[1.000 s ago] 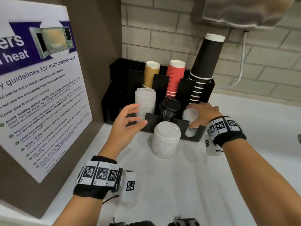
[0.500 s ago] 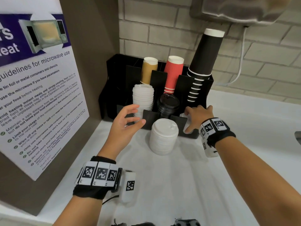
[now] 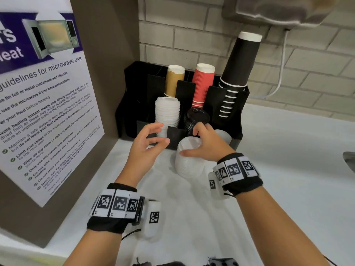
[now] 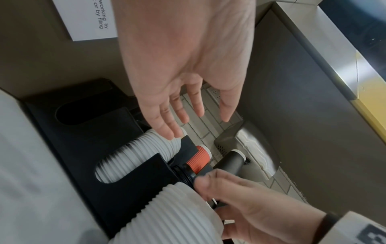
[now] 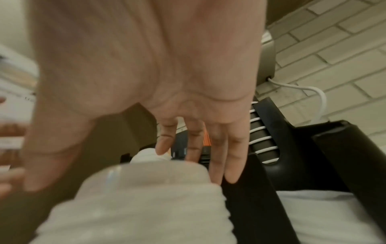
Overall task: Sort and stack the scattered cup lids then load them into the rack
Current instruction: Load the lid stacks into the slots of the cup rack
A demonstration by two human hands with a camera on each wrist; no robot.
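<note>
A stack of white lids (image 3: 187,162) stands on the white tabletop (image 3: 288,169) just in front of the black rack (image 3: 238,135), and the right hand (image 3: 206,144) reaches over its top with the fingers spread and only slightly bent, the thumb lying along the near rim; the grip is wide and loose, and whether the fingertips actually touch the stack cannot be told, since the right wrist view is blurred. The left hand (image 3: 146,146) hovers just left of the stack, palm turned toward it, fingers relaxed and apart, holding nothing. In the rack's front row a taller column of white lids (image 3: 167,116) fills the left slot, a pile of black lids (image 3: 196,120) sits in the middle slot, and a few clear lids (image 3: 223,136) lie low in the right slot. Behind them stand tan cups (image 3: 174,81), red ribbed cups (image 3: 202,85) and tall black cups (image 3: 238,70). A microwave notice (image 3: 44,104) hangs on the panel at the left.
</note>
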